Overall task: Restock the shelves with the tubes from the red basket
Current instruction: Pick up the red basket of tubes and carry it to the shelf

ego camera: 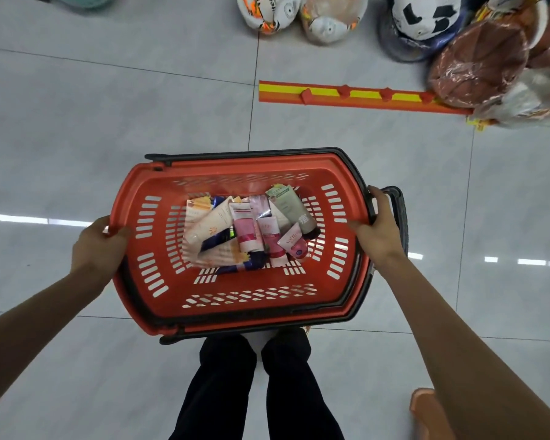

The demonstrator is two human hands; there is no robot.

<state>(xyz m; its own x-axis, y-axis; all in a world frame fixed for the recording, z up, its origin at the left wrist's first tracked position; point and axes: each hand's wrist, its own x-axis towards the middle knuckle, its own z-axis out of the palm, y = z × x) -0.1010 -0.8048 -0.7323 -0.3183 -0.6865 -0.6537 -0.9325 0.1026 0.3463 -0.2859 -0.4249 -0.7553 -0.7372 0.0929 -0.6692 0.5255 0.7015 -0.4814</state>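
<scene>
A red basket (235, 300) with slotted walls and black handles hangs in front of my legs, above the tiled floor. Inside lie several tubes (246, 231), heaped together: pink, cream, dark blue and one grey-green tube (291, 206) at the far right. My left hand (97, 246) grips the basket's left rim, thumb over the edge. My right hand (378, 227) grips the right rim by the black handle. No shelf is in view.
Wrapped balls (329, 17) lie on the floor at the top, with a brown wrapped ball (480, 63) at the right. A red and yellow hook strip (359, 95) lies on the tiles beyond the basket. An orange object (424, 408) shows at the bottom right.
</scene>
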